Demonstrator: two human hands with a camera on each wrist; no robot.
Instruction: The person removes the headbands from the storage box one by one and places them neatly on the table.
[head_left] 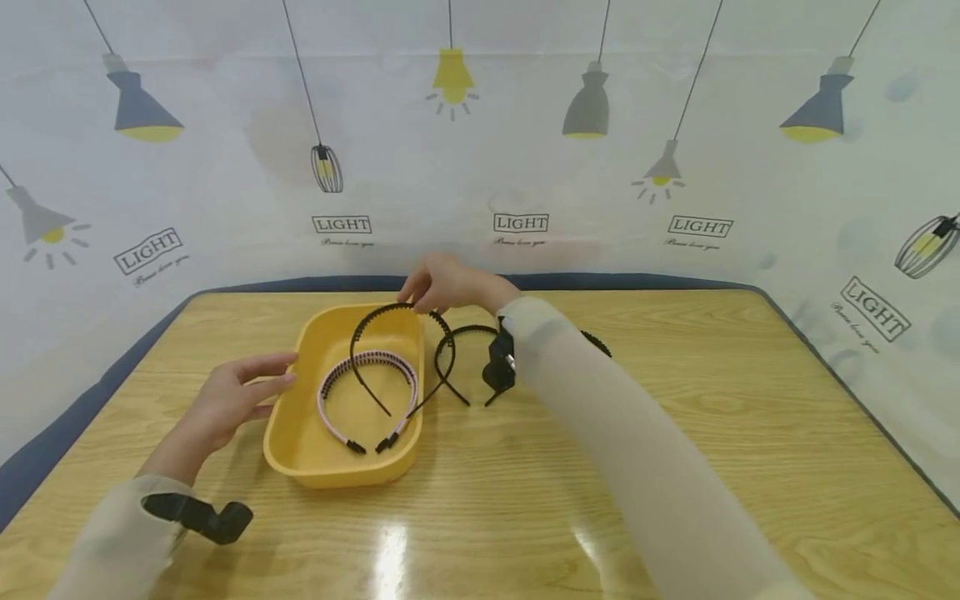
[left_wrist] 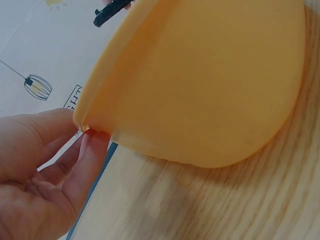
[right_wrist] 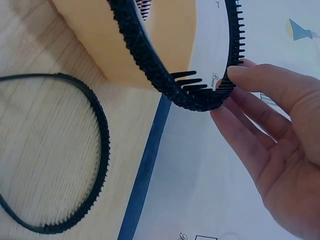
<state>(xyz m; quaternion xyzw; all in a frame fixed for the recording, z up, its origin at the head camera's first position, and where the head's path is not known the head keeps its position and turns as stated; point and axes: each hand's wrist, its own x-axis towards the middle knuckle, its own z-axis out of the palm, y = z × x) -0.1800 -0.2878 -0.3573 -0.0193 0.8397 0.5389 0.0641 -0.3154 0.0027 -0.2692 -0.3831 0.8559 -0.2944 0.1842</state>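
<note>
My right hand (head_left: 450, 283) pinches a black toothed headband (right_wrist: 150, 65) near its top, between thumb and fingers. The band hangs over the right part of a yellow plastic basket (head_left: 300, 458), its ends pointing down. Inside the basket lies a pink headband (head_left: 321, 404), with black teeth and black tips, beside a dark toothed band. At the basket's left side, my left hand (head_left: 225, 404) holds the rim with its thumb and fingertips. Just right of the basket, another black headband (right_wrist: 102, 135) rests on the table.
A further black headband (head_left: 596, 342) shows partly behind my right sleeve (head_left: 600, 408). The wooden table (head_left: 750, 433) ends at a blue strip (head_left: 337, 285) at the back. Behind it hangs a pale backdrop (head_left: 420, 183) printed with lamps.
</note>
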